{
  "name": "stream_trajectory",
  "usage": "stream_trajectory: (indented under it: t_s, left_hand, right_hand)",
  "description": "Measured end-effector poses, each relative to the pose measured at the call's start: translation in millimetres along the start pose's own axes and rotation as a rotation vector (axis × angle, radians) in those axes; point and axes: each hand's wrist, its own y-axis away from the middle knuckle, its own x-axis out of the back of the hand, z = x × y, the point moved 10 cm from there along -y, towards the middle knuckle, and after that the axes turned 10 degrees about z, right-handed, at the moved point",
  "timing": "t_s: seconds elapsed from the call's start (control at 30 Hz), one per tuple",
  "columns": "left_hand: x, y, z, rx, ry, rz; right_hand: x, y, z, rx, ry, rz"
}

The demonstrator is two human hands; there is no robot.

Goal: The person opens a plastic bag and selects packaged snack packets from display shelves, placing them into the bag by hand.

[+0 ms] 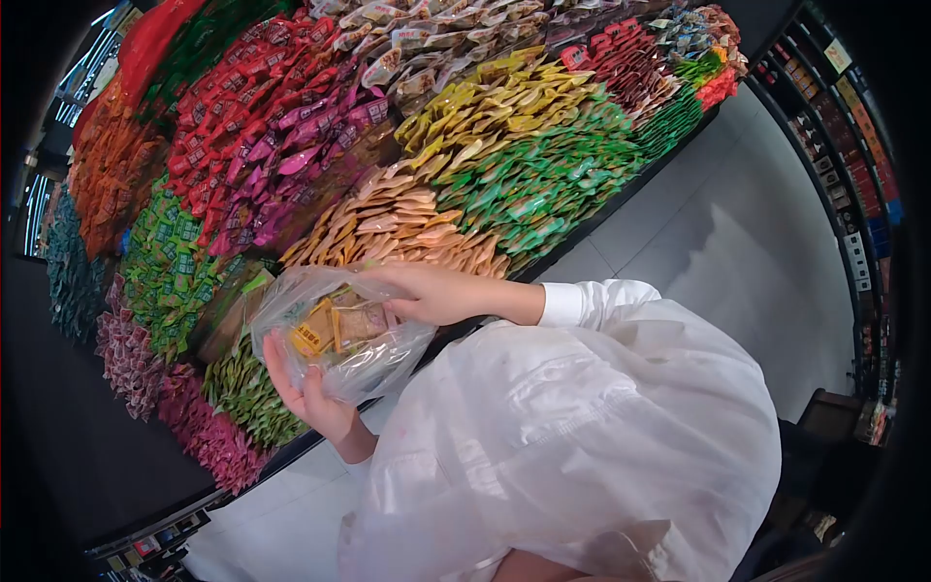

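Note:
A clear plastic bag (388,364) with a few yellow and brown packets (339,328) in it is held between my two hands, in front of my white clothing. My left hand (315,403) grips the bag's lower left side, with fingers along the outside and the thumb in front. At the upper right edge of the bag is my right hand (436,294), its thumb over the plastic near the packets and its fingers behind, partly hidden. Orange-wrapped snacks (388,223) lie just beyond the bag.
A large slanted display holds wrapped snacks sorted by colour, among them green (548,184), yellow (495,102), red (242,97) and magenta (208,432) packets. Shelves (844,145) with boxed goods curve along the right side. Grey floor tiles (718,262) lie between display and shelves.

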Motion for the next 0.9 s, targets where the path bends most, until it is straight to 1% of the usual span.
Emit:
stream_trajectory:
  t_s: [0.03, 0.07, 0.1, 0.17, 0.2, 0.23, 0.3, 0.33, 0.4, 0.43, 0.47, 0.5, 0.57, 0.63, 0.7, 0.77, 0.8, 0.87, 0.9]
  left_hand:
    - [-2.1, 2.8, 4.1, -0.016, 0.023, 0.025]
    - [-4.3, 5.1, 10.6, -0.065, -0.054, 0.061]
    - [-7.7, 8.3, 17.9, -0.064, -0.049, 0.071]
    - [-21.8, 19.3, 48.3, -0.283, -0.312, -0.016]
    - [-41.5, 33.9, 76.4, -0.659, -0.433, -0.162]
    - [-40.7, 43.2, 77.7, -0.684, -0.473, -0.109]
    - [-49.2, 62.4, 84.2, -0.727, -0.555, 0.000]
    - [-64.8, 80.3, 92.3, -0.971, -0.702, -0.092]
    - [-82.3, 97.6, 91.3, -1.112, -0.684, -0.283]
    - [-90.5, 106.7, 89.6, -1.174, -0.668, -0.384]
    - [-64.4, 80.4, 79.6, -0.802, -0.519, -0.190]
    - [-34.3, 59.3, 52.8, -0.415, -0.373, -0.018]
    - [-45.8, 61.3, 53.5, -0.562, -0.447, -0.178]
    - [-42.0, 53.1, 45.1, -0.425, -0.395, -0.118]
    - [-44.7, 48.2, 42.2, -0.441, -0.437, -0.154]
    - [-58.2, 46.6, 34.4, -0.323, -0.297, -0.183]
    - [-64.8, 47.2, 32.2, -0.317, -0.294, -0.198]
    - [-71.4, 47.1, 17.4, -0.164, -0.166, -0.208]
    - [-64.3, 47.1, 10.2, -0.158, -0.170, -0.210]
  right_hand:
    - [-0.8, -1.3, 0.2, -0.074, -0.152, -0.052]
    - [2.1, -1.9, 4.9, -0.235, -0.298, -0.083]
    - [9.5, -3.8, -4.5, -0.238, -0.292, -0.092]
    - [18.4, -2.4, -18.3, -0.391, -0.592, -0.143]
    - [26.5, -2.4, -42.3, -0.271, -0.667, -0.167]
    - [29.7, -1.3, -58.5, -0.087, -0.594, -0.197]
    - [30.5, 15.6, -87.6, -0.134, -0.798, -0.349]
    - [29.0, 21.9, -85.5, -0.145, -0.812, -0.344]
    - [28.5, 23.5, -84.9, -0.170, -0.892, -0.396]
    - [29.2, 24.2, -81.3, -0.155, -0.885, -0.380]
    - [31.4, 25.1, -72.4, -0.151, -0.887, -0.328]
    - [34.5, 25.2, -64.8, -0.150, -0.891, -0.266]
    - [37.7, 27.5, -65.2, -0.118, -0.881, -0.211]
    - [35.9, 33.0, -68.5, -0.157, -0.883, -0.226]
    - [39.0, 33.7, -74.2, -0.152, -0.919, -0.204]
    - [45.5, 36.5, -73.8, -0.188, -0.946, -0.145]
    - [49.4, 39.6, -74.8, -0.185, -0.944, -0.129]
    - [59.7, 48.8, -71.6, -0.203, -0.929, -0.068]
    - [64.4, 54.6, -70.2, -0.207, -0.933, -0.063]
